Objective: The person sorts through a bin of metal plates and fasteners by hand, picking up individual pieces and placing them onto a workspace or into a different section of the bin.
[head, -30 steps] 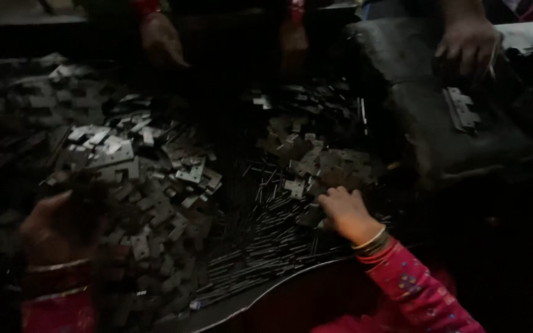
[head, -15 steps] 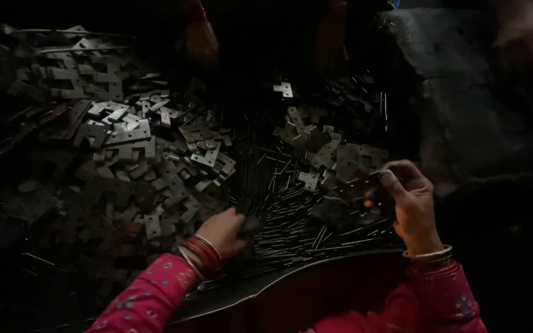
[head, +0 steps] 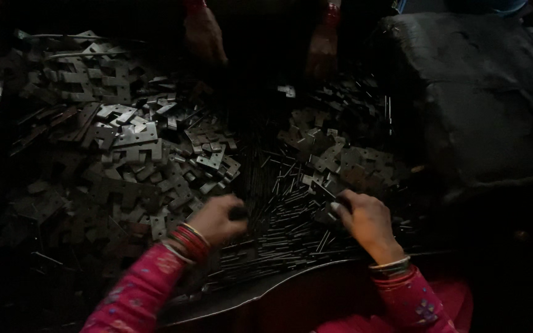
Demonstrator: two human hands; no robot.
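— Hands first: what is seen of them?

— Left hand (head: 220,217) is curled into a loose fist at the near edge of the heap of thin dark metal pins (head: 279,213), with red and gold bangles (head: 183,242) worn at its wrist. A small dark piece seems to be pinched at its fingertips, but the blur and gloom keep that from being told for certain. Right hand (head: 365,219) is laid on the same heap further right, fingers bent, and a small flat grey metal plate (head: 331,209) is gripped between thumb and forefinger.

— Where are the pins and plates kept?

— The pins are spread in a loose fan across the middle of the dark desk (head: 260,293), close to its curved near rim. A large pile of flat notched grey metal plates (head: 131,160) is heaped to the left of the pins, and a smaller pile of like plates (head: 334,148) is lying to their right, just beyond the right hand.

— Is anything else shown?

— Two hands of another person (head: 208,40) are seen at the far side, well apart from the nearer pair. A bulky dark cloth bundle (head: 482,111) is set at the right, beside the smaller pile.
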